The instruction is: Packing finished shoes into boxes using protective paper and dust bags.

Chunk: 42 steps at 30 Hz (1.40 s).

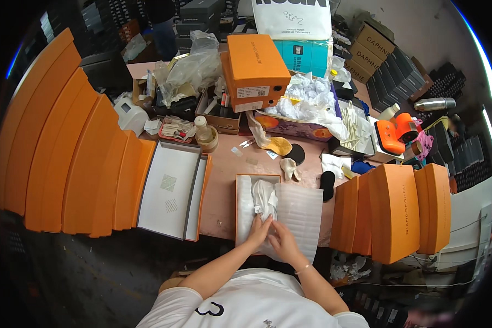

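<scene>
In front of me an orange shoebox (239, 236) stands on the table without a lid on it. White foam sheet (299, 210) lines it and spills over its right side. A bundle wrapped in white tissue paper (264, 195) lies inside; its contents are hidden. My left hand (258, 230) has its fingers closed on the near end of this bundle. Beside it, almost touching, my right hand (283, 240) reaches over the foam sheet with its fingers stretched out and apart, holding nothing visible.
Orange box lids and boxes (87, 158) stand in a row at the left, beside an open grey-lined lid (167, 188). More orange boxes (393, 210) stand at the right. Behind are stacked orange shoeboxes (257, 65), a carton of crumpled paper (309, 98), a bottle (202, 128) and black insoles (327, 185).
</scene>
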Motion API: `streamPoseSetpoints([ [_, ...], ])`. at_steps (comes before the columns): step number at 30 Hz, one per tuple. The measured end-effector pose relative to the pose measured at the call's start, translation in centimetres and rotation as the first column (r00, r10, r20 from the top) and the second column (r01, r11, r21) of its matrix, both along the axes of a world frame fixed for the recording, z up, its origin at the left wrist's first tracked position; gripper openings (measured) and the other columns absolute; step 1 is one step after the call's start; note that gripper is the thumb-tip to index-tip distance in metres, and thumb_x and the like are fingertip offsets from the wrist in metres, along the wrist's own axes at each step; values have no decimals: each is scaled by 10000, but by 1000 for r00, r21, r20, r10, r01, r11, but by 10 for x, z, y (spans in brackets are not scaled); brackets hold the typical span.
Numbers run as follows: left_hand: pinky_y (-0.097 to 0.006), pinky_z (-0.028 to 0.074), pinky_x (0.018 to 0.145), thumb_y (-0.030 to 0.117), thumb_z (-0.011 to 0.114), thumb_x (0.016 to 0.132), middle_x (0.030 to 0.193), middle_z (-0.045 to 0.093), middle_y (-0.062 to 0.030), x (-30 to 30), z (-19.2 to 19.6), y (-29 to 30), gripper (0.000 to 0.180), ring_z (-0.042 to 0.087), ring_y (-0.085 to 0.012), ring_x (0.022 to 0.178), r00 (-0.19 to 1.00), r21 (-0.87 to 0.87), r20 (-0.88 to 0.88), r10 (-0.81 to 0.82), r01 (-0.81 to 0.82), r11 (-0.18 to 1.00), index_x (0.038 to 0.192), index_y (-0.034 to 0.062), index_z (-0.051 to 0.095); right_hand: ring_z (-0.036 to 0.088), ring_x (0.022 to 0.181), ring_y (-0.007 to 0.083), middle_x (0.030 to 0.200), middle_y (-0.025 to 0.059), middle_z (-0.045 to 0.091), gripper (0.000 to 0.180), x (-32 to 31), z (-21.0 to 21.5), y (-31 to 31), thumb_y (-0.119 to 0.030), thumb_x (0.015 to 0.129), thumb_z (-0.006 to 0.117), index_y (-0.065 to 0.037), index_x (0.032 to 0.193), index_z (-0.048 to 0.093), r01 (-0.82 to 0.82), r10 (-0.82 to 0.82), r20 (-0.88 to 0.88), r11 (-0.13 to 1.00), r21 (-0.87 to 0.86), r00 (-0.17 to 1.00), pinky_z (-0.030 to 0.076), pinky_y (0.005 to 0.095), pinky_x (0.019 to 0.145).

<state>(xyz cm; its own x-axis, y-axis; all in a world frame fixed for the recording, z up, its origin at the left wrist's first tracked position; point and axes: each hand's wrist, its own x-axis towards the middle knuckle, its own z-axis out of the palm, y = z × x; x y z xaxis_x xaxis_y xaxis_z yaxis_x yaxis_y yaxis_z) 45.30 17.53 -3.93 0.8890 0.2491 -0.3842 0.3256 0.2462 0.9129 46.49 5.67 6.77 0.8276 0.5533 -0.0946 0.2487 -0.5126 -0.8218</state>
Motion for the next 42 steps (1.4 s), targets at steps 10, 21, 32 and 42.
streamPoseSetpoints([
  [10,-416,336,1062,222,620,874,1384,387,-282,-15,34,4,599,394,-414,1284,998,239,36,-48,38,970,1356,-51,392,515,1164,381,1266,231,531,478,-35,-95,-117,-196,888,562,-1,1314,465,216,-191,-260,974,73,947,435,425,966],
  [21,-461,481,735,248,675,826,869,618,-206,-80,104,240,325,603,-390,844,970,836,-244,-23,222,502,961,-38,602,325,1347,376,1436,222,374,666,9,-31,70,-360,895,541,16,1406,338,-112,334,407,870,-480,850,215,521,1110],
  [32,-187,274,484,158,602,933,685,405,104,-97,207,128,180,341,13,590,957,-277,290,-21,105,955,802,132,480,434,1264,379,1355,250,467,546,19,43,3,-359,977,431,39,1351,407,127,-92,-138,954,270,986,325,392,1063],
  [42,-402,358,1037,297,606,921,1358,386,-224,-46,64,74,609,443,-318,1223,992,449,-87,-93,122,885,1387,-17,372,629,989,388,1028,282,649,595,29,-48,-6,-483,920,524,73,1114,611,463,-471,-137,882,-85,871,475,398,854],
])
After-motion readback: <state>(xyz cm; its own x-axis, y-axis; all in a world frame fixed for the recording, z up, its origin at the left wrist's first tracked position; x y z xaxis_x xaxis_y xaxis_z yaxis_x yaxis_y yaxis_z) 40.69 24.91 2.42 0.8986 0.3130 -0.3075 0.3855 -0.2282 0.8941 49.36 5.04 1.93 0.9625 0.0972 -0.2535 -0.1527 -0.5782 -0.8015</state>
